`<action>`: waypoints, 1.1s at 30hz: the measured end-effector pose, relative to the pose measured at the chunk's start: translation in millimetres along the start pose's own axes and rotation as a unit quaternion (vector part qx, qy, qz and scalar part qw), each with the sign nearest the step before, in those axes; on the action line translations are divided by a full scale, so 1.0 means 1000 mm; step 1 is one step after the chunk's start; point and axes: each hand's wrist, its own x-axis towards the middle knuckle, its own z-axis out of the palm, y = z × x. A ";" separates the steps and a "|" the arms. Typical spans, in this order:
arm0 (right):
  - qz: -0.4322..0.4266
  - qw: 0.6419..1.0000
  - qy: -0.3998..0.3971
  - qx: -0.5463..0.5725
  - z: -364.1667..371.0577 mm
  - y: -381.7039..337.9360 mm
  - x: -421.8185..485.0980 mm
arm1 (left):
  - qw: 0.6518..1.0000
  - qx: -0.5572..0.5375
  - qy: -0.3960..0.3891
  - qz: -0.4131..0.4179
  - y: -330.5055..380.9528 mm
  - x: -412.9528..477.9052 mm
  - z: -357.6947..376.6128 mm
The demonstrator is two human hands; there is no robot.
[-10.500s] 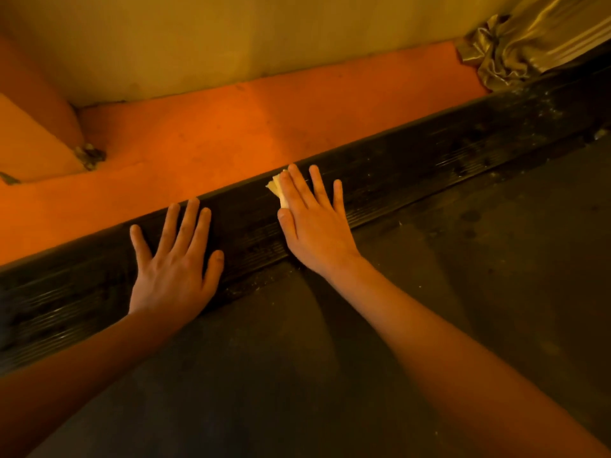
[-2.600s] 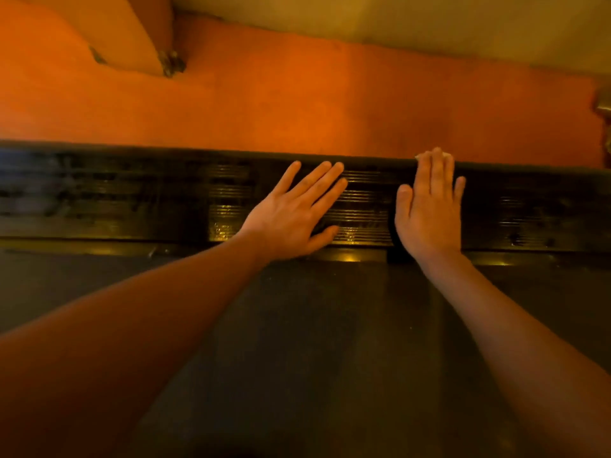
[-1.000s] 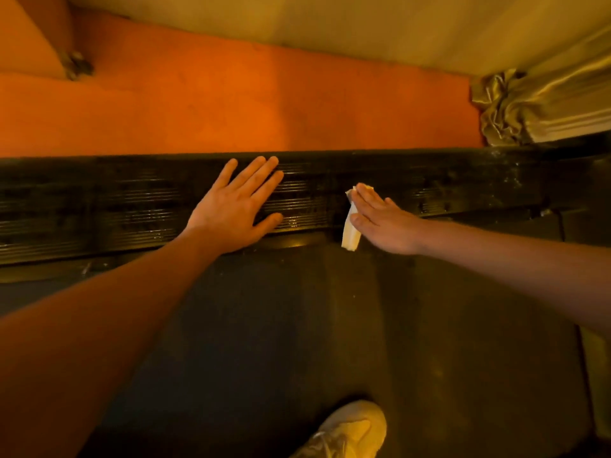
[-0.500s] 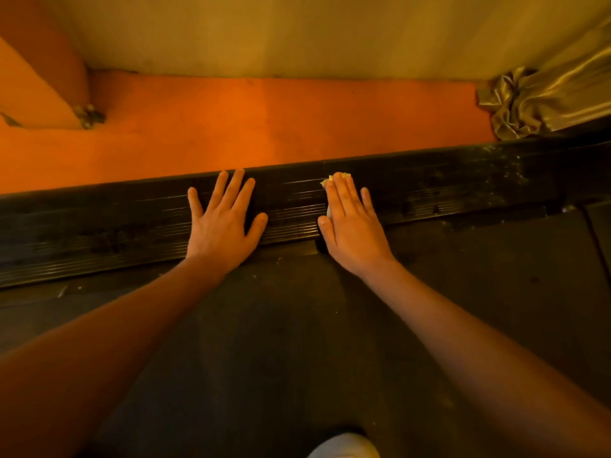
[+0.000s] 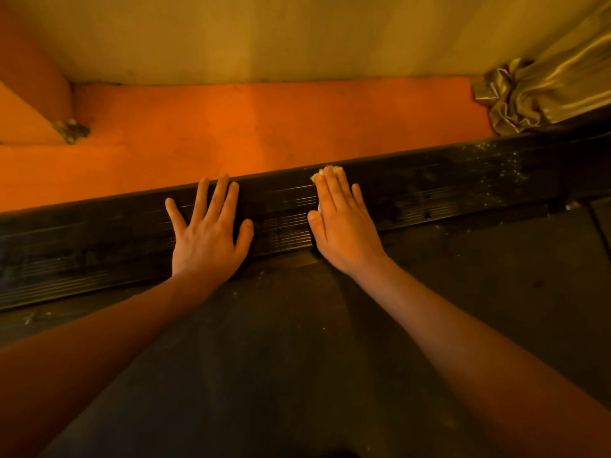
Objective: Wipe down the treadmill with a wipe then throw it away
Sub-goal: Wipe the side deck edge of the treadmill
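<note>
The treadmill's black ribbed side rail (image 5: 446, 193) runs across the view, with the dark belt (image 5: 297, 358) in front of it. My right hand (image 5: 342, 223) lies flat on the rail with straight fingers and presses a pale wipe (image 5: 315, 176) under it. Only a small corner of the wipe shows past the fingertips. My left hand (image 5: 210, 231) rests flat on the rail a little to the left, fingers spread, holding nothing.
Beyond the rail lies an orange floor (image 5: 264, 127) against a pale wall (image 5: 297, 34). A bunched gold curtain (image 5: 535, 90) hangs at the far right. A wall corner (image 5: 29, 117) juts in at the left. Dust specks dot the rail's right end.
One second ago my right hand held the wipe dangling off the rail; it has since laid it flat and pressed it down. My left hand stayed on the rail.
</note>
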 end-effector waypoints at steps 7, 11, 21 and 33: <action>-0.012 0.999 0.011 -0.029 0.008 -0.006 -0.003 | 1.000 0.007 0.005 0.000 0.000 -0.002 0.002; -0.008 1.000 0.012 -0.026 -0.002 0.012 0.020 | 1.000 0.004 0.006 0.003 0.000 0.000 0.002; -0.042 0.999 -0.005 -0.022 0.000 0.016 -0.004 | 1.000 0.005 0.001 0.002 0.003 0.000 0.003; -0.042 0.999 0.003 -0.032 0.009 0.030 -0.047 | 1.000 0.009 -0.002 0.002 0.005 0.002 0.003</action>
